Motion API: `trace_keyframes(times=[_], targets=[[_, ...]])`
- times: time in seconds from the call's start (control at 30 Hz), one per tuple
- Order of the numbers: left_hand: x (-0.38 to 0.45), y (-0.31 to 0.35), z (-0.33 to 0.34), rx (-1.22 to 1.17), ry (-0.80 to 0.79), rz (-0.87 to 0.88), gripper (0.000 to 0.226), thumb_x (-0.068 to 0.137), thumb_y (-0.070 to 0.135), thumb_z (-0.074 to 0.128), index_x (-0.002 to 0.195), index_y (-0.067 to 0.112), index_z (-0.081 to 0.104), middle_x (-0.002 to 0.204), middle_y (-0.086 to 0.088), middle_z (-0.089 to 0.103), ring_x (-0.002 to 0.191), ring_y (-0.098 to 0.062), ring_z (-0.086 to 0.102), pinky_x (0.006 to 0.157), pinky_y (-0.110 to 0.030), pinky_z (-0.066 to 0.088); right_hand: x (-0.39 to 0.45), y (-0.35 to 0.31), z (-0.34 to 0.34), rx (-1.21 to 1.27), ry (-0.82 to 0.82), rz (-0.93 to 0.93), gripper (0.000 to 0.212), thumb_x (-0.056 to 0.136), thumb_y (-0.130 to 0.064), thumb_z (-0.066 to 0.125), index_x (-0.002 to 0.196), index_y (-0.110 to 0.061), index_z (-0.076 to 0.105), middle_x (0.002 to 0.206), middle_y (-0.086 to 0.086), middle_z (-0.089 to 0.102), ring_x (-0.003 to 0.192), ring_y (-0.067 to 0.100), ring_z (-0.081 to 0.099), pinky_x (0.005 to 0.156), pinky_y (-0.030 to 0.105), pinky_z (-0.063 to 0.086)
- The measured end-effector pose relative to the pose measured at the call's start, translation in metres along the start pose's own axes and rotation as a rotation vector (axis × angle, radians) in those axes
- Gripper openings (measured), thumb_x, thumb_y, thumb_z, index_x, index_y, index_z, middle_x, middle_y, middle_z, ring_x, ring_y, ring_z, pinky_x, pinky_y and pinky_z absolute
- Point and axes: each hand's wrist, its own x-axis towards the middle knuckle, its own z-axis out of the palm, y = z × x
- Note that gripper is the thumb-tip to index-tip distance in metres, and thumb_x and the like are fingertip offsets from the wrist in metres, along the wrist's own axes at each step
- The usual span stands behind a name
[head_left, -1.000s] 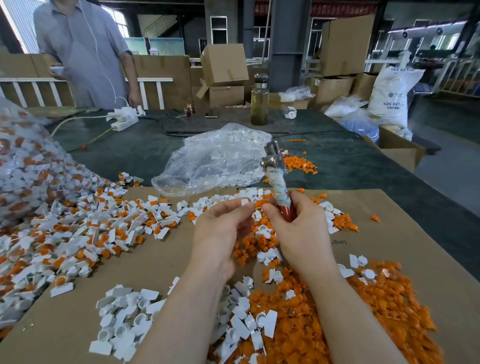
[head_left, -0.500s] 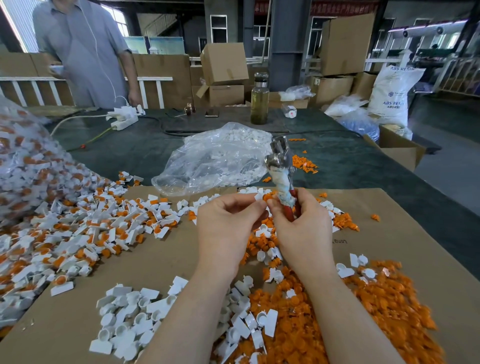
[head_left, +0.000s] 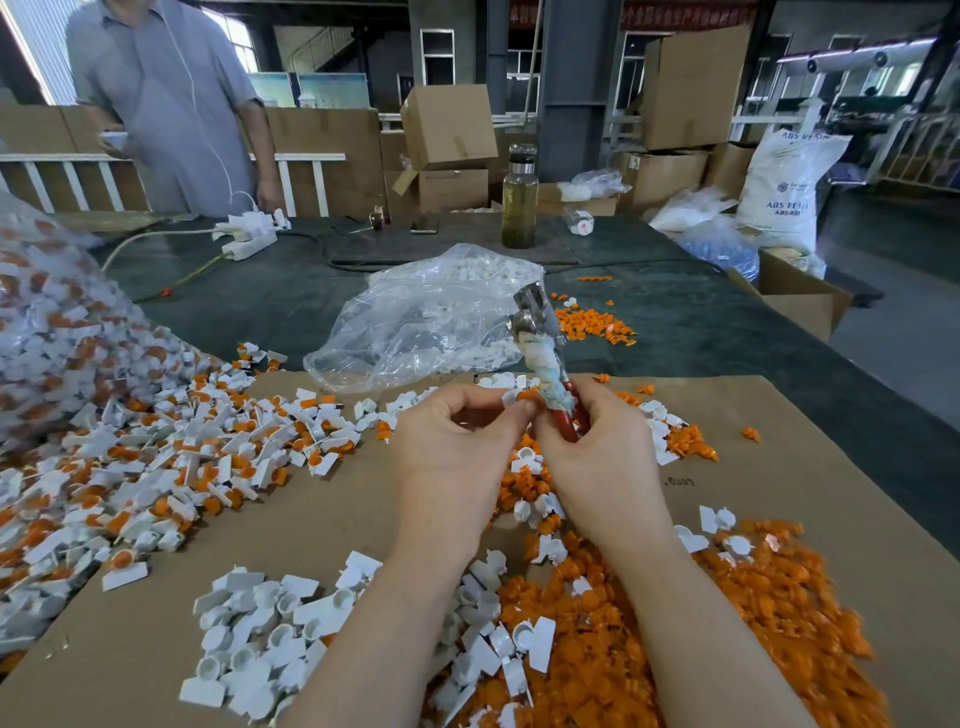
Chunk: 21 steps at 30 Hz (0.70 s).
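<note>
While the right hand (head_left: 597, 457) curls its fingers (head_left: 589, 415) round the red handles of a pair of pliers (head_left: 540, 348), the tool stands nearly upright above the cardboard sheet (head_left: 789, 457) that covers the near part of the counter (head_left: 260, 312). Its long axis runs from the handles in the palm up and away from the person, leaning a little to the left, and the metal head is at the top, in front of a clear plastic bag (head_left: 415, 322) of white parts. A whitish cloth is wound round the shaft between head and handles. The left hand (head_left: 452, 457) pinches a small white-and-orange piece (head_left: 521, 396) between thumb and forefinger, right against the wrapped shaft just above the right hand. Loose orange pieces (head_left: 737, 613) are heaped under the right forearm, and white pieces (head_left: 260, 644) lie beside the left one. To the far right, a white sack (head_left: 784, 176) reads "ABS RESIN". A short printed word on the cardboard near the right wrist is upside down and too small to read.
</note>
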Motion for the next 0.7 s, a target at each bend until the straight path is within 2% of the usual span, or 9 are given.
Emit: trace_keyframes(times=[0.03, 0.13, 0.27, 0.4, 0.47, 0.6, 0.7], targets=[[0.001, -0.001, 0.000, 0.011, 0.013, 0.004, 0.014, 0.076, 0.020, 0.085, 0.072, 0.027, 0.074, 0.068, 0.014, 0.072, 0.062, -0.002, 0.066, 0.056, -0.012, 0.050, 0.000, 0.000, -0.001, 0.011, -0.026, 0.008, 0.009, 0.091, -0.025, 0.064, 0.100, -0.023, 0.067, 0.078, -0.013, 0.064, 0.072, 0.004, 0.059, 0.062, 0.025, 0.046], [0.003, -0.004, -0.001, 0.008, 0.040, -0.009, 0.016, 0.079, 0.020, 0.083, 0.069, 0.028, 0.073, 0.067, 0.012, 0.072, 0.065, -0.009, 0.070, 0.062, -0.022, 0.057, 0.002, 0.000, -0.005, 0.084, -0.107, 0.031, 0.006, 0.090, -0.022, 0.065, 0.091, -0.028, 0.066, 0.070, -0.016, 0.063, 0.064, 0.002, 0.057, 0.053, 0.015, 0.042], [0.003, -0.005, -0.004, -0.056, 0.006, -0.035, 0.014, 0.080, 0.018, 0.082, 0.071, 0.026, 0.075, 0.072, 0.005, 0.075, 0.075, -0.015, 0.074, 0.076, -0.037, 0.061, 0.002, -0.002, -0.011, 0.263, -0.094, 0.071, 0.010, 0.092, -0.020, 0.065, 0.085, -0.026, 0.068, 0.073, -0.005, 0.069, 0.065, 0.011, 0.062, 0.055, 0.018, 0.046], [0.002, -0.004, -0.004, -0.098, -0.009, -0.045, 0.010, 0.080, 0.015, 0.081, 0.076, 0.022, 0.076, 0.074, 0.003, 0.076, 0.075, -0.015, 0.075, 0.078, -0.039, 0.061, 0.002, -0.004, -0.012, 0.270, -0.072, 0.032, 0.011, 0.094, -0.025, 0.064, 0.084, -0.026, 0.067, 0.068, -0.015, 0.068, 0.058, -0.005, 0.058, 0.051, 0.006, 0.041], [0.002, -0.004, -0.004, -0.102, -0.008, -0.043, 0.009, 0.080, 0.015, 0.081, 0.077, 0.021, 0.076, 0.074, 0.002, 0.076, 0.075, -0.016, 0.075, 0.078, -0.039, 0.062, 0.001, -0.004, -0.011, 0.234, -0.061, 0.004, 0.011, 0.092, -0.026, 0.066, 0.082, -0.024, 0.067, 0.063, -0.019, 0.063, 0.056, -0.005, 0.055, 0.051, 0.007, 0.040], [0.002, -0.004, -0.004, -0.079, -0.014, -0.031, 0.010, 0.080, 0.016, 0.081, 0.076, 0.023, 0.076, 0.074, 0.004, 0.076, 0.075, -0.014, 0.074, 0.075, -0.034, 0.062, 0.001, -0.002, -0.007, 0.142, -0.030, -0.028, 0.007, 0.090, -0.029, 0.068, 0.086, -0.023, 0.067, 0.066, -0.028, 0.060, 0.064, -0.005, 0.057, 0.055, 0.008, 0.041], [0.002, -0.004, -0.003, -0.066, -0.011, -0.028, 0.011, 0.080, 0.017, 0.082, 0.075, 0.024, 0.075, 0.073, 0.006, 0.075, 0.072, -0.012, 0.073, 0.071, -0.028, 0.060, 0.001, -0.001, -0.005, 0.118, -0.011, -0.034, 0.012, 0.090, -0.029, 0.068, 0.080, -0.024, 0.064, 0.064, -0.028, 0.059, 0.061, -0.005, 0.056, 0.053, 0.008, 0.040]])
